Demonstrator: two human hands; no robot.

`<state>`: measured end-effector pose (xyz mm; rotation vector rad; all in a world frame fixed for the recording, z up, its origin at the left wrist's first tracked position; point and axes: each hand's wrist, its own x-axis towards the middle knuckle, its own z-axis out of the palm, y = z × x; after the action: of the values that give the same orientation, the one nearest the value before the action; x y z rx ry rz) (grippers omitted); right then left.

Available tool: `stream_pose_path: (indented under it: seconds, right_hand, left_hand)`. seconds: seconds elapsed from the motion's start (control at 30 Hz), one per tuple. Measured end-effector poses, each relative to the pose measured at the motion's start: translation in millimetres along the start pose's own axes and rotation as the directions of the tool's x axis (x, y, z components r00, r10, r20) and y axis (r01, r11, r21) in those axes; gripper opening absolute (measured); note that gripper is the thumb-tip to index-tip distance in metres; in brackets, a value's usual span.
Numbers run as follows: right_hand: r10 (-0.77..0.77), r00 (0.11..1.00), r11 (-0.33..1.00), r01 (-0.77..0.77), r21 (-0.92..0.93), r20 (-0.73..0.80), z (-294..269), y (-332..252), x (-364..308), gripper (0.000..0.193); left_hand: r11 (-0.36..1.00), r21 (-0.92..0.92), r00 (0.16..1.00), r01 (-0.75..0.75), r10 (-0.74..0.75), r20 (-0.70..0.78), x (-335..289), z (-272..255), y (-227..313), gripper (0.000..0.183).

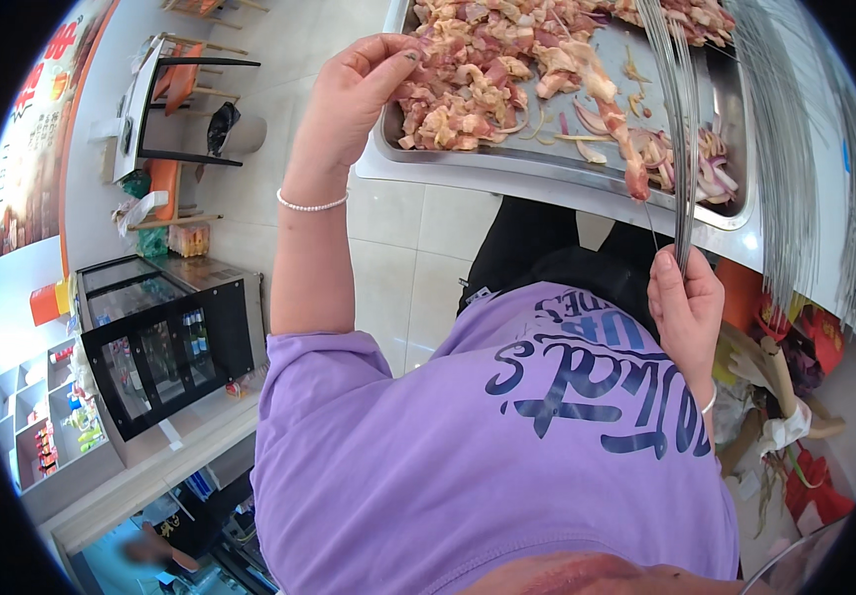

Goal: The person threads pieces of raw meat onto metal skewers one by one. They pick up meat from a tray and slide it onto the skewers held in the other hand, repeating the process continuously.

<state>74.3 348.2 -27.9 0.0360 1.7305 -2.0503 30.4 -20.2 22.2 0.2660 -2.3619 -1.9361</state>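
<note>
My right hand [686, 302] is closed around a bundle of thin metal skewers [684, 149]. One skewer leaning away from the bundle carries a string of raw meat pieces [618, 124], which hangs over the near edge of the metal tray [547, 161]. At the tray's left end, my left hand [354, 94] has thumb and forefinger pinched together beside a heap of raw cut meat [473, 84]. Whatever lies between those fingertips is too small to make out. Sliced red onion [706, 169] lies in the tray's near right corner.
Many more metal skewers [795, 149] lie on the white surface right of the tray. Below them on the right are red bags [815, 486] and wooden legs. A glass-fronted black cabinet [165, 337] stands at left, with a table and chairs [180, 74] beyond it.
</note>
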Motion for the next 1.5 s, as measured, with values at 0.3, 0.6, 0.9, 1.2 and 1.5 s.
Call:
stream_pose_path:
  seconds: [0.3,0.6,0.9,1.2,1.5]
  right_hand:
    - [-0.012,1.000,0.999,0.012,-0.037,0.021,0.2,-1.7,-1.8,0.014]
    - [0.003,1.000,1.000,-0.003,0.000,0.000,2.4,-3.2,-2.1,0.013]
    - [-0.005,1.000,1.000,0.005,0.004,0.017,4.4,-4.1,-1.0,0.012]
    - [-0.012,1.000,1.000,0.012,-0.012,0.001,1.6,-2.3,-1.1,0.012]
    - [-0.021,0.999,1.000,0.021,-0.007,-0.028,-1.0,-1.3,-2.3,0.013]
  left_hand:
    - [0.992,0.068,0.994,-0.105,0.105,0.006,-2.8,3.4,7.2,0.022]
    - [0.290,0.957,0.993,0.002,0.112,-0.036,-19.3,13.6,5.7,0.014]
    - [0.714,0.700,0.999,-0.022,0.047,-0.017,-19.3,1.0,-2.8,0.014]
    - [0.981,0.162,0.994,-0.111,0.112,0.003,-16.0,-20.9,18.8,0.014]
    - [0.861,0.371,0.936,-0.347,0.341,0.084,-8.4,-0.1,15.5,0.020]
